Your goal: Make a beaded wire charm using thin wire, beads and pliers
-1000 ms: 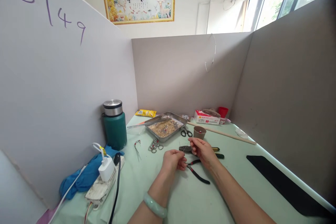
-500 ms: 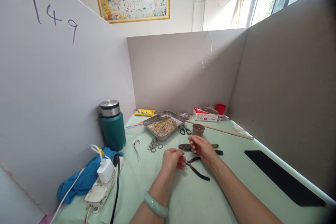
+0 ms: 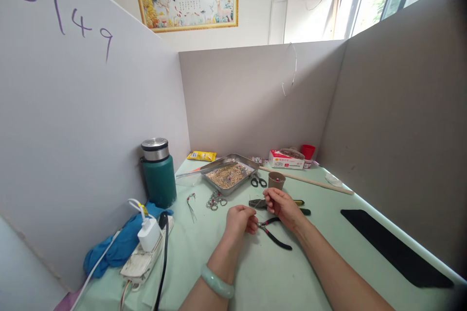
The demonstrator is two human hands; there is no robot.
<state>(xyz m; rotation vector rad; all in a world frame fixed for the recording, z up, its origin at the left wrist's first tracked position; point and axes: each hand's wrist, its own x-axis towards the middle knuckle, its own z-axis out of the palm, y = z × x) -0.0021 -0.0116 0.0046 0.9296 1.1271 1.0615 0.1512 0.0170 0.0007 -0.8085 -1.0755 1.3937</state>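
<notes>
Thin wire (image 3: 257,204) runs between my two hands, faint against the tools behind it. My left hand (image 3: 241,219), below a wrist with a pale green bangle (image 3: 217,282), pinches its lower end. Fingertips of my right hand (image 3: 282,205) are closed on the upper end, just in front of a small brown cup (image 3: 276,181). Pliers with dark and yellow-edged handles (image 3: 258,203) lie behind my hands. Black-handled pliers (image 3: 277,239) rest open on the table between and below them. Scissors (image 3: 259,182) are beside the cup.
A metal tray (image 3: 239,186) holds gold beads. Wire pieces (image 3: 191,208) and a chain bundle (image 3: 216,200) lie to its front left. At left are a green bottle (image 3: 159,181) and a power strip (image 3: 140,265). A wooden stick (image 3: 314,181) and black mat (image 3: 386,243) are at right.
The whole view has shifted slightly, so the bottle and wall sit a little further right. Both hands keep nearly the same pose with the wire.
</notes>
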